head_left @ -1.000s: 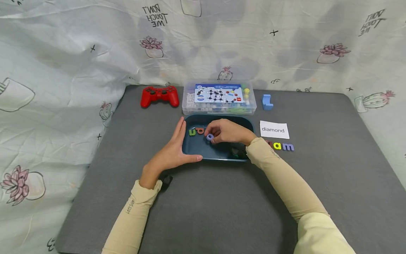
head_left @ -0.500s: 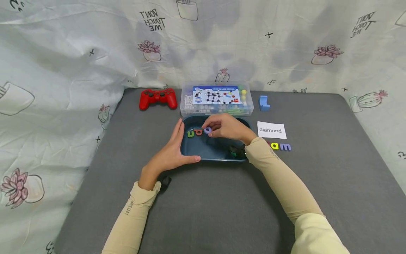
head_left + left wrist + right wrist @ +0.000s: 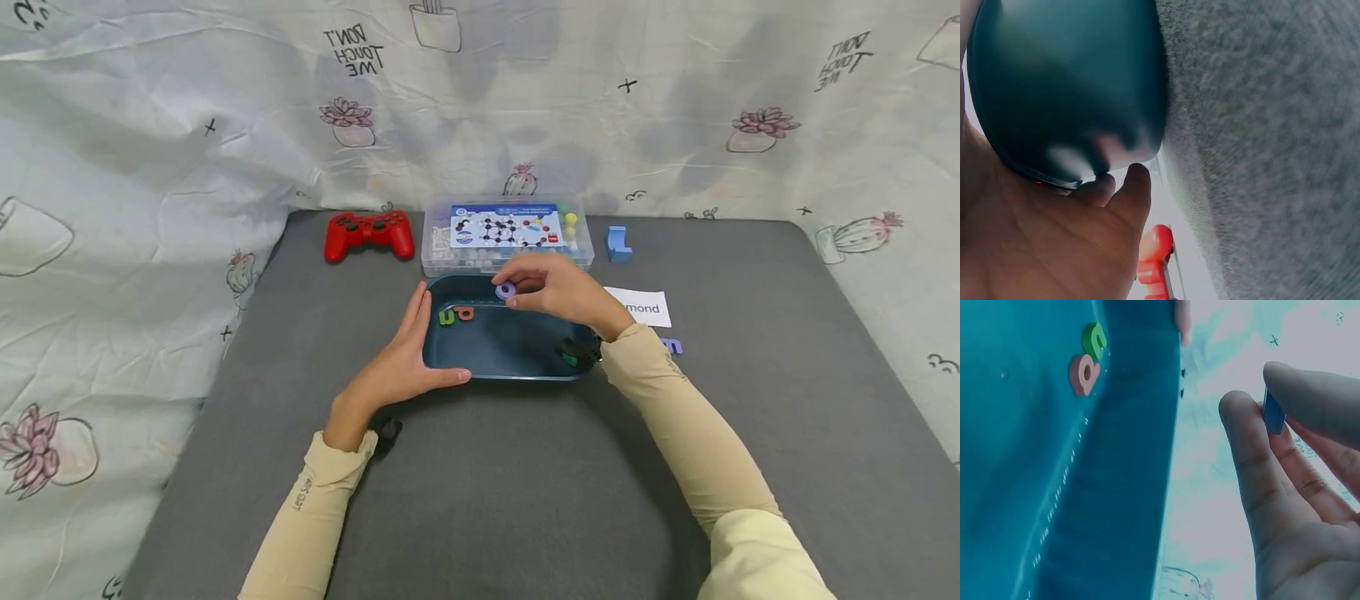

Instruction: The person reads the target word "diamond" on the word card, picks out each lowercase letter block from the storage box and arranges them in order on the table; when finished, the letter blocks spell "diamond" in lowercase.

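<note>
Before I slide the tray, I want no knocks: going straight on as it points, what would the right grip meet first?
Probably the left hand at the left end of the tray, though depth is unclear and the right grip might pass above.

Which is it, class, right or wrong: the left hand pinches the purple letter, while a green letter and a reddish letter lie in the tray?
One slip: the right hand, not the left hand, pinches the purple letter, as the head view shows. The green letter and the reddish letter do lie in the tray.
</note>
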Demonstrator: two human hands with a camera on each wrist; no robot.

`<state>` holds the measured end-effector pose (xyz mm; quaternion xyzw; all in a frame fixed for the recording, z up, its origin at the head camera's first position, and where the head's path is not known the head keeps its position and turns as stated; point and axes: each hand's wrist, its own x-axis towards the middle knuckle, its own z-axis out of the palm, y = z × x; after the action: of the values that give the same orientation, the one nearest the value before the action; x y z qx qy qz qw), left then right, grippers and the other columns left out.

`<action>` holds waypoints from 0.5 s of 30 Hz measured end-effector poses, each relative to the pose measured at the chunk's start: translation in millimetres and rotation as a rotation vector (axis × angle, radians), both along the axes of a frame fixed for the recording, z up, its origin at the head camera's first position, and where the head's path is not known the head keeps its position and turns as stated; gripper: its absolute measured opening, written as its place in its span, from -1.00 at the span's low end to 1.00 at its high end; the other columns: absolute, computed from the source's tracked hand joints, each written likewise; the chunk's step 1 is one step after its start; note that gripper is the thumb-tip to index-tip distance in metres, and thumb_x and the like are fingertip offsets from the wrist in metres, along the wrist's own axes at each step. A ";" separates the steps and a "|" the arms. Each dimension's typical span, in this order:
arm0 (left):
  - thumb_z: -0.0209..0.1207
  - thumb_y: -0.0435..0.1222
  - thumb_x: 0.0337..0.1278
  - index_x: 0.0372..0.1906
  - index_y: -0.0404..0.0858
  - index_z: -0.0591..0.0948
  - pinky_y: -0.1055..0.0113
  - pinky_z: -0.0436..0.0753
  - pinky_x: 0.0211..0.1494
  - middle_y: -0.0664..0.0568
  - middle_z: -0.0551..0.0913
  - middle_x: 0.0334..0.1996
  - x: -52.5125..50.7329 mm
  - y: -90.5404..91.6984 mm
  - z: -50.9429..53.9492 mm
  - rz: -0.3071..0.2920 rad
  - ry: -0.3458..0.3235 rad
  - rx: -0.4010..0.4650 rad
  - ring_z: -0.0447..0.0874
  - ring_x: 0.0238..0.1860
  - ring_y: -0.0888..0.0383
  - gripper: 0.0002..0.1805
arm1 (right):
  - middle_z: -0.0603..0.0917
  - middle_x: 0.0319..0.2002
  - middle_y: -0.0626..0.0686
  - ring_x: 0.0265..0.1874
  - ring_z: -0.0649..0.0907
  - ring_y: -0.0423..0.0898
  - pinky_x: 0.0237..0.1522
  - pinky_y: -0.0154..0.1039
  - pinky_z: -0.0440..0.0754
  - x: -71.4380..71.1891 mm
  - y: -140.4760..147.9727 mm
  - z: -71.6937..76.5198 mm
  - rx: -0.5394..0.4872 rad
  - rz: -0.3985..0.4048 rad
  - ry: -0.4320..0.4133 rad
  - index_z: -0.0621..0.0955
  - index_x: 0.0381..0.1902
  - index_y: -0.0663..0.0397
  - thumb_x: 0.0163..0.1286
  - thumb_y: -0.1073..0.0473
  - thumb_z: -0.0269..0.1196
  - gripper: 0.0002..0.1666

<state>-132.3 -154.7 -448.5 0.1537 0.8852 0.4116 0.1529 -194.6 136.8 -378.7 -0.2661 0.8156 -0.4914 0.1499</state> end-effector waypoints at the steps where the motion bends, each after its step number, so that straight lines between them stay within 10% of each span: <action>1: 0.47 0.20 0.13 0.76 -0.03 -0.38 -0.30 0.16 0.58 0.28 -0.56 0.71 0.2 -0.1 0.2 0.002 -0.001 -0.001 -0.31 0.72 -0.06 0.46 | 0.71 0.14 0.12 0.15 0.69 0.04 0.25 0.02 0.64 1.3 2.5 1.3 -0.005 -0.004 0.001 0.70 0.22 0.30 0.48 0.37 0.39 -0.62; 15: 0.48 0.18 0.12 0.76 -0.06 -0.38 -0.30 0.15 0.58 0.21 -0.55 0.72 0.0 1.7 3.5 0.001 0.005 -0.017 -0.31 0.72 -0.06 0.47 | 0.70 0.13 0.13 0.11 0.70 0.03 0.22 0.04 0.66 19.1 36.8 9.0 0.045 -0.108 0.005 0.70 0.21 0.29 0.46 0.36 0.42 -0.61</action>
<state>-132.3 -153.1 -445.0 0.1528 0.8892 0.4036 0.1518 -175.5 173.6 -369.7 -0.2197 0.8400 -0.4795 0.1271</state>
